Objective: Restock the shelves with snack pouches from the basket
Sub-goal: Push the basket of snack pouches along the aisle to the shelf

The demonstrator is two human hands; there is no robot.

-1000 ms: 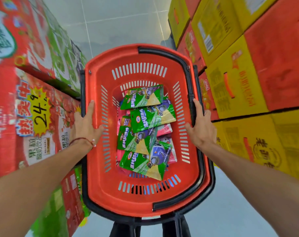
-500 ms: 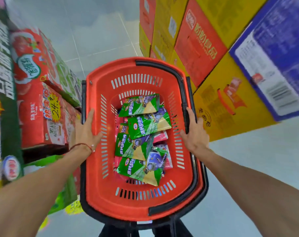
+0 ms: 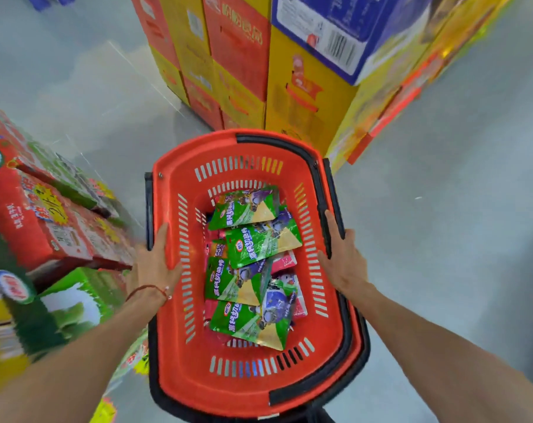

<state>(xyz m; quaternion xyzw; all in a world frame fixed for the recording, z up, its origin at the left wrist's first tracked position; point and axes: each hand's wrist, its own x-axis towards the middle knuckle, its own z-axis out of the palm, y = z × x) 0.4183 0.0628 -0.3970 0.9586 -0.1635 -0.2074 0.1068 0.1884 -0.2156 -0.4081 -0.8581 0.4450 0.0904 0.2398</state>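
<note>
Turning rightward since a second ago, bringing the yellow and red cartons (image 3: 237, 71) up to 12 o'clock from 3 o'clock, and leaving the red cases (image 3: 36, 227) sliding out toward 9 o'clock.

Carrying the red basket (image 3: 173, 346) just below centre, toward 6 o'clock. Clamping its 9 o'clock rim with the left hand (image 3: 153, 267), fingers pressed together and lying straight along the outside, thumb hooking over onto the slotted inner wall; wearing a red cord bracelet (image 3: 146, 290) on that wrist. Clamping the 3 o'clock rim with the right hand (image 3: 341, 261), fingers together along the black handle (image 3: 320, 190), thumb bearing on the inside.

Hauling green snack pouches (image 3: 253, 248) overlapping in a pile on the basket's bottom, pink ones peeking out underneath. Passing a blue carton (image 3: 329, 29) stacked at 1 o'clock, a green case (image 3: 76, 303) at 8 o'clock under the red ones, and grey floor (image 3: 442, 239) at 3 o'clock. Blurring toward the left edge.
</note>
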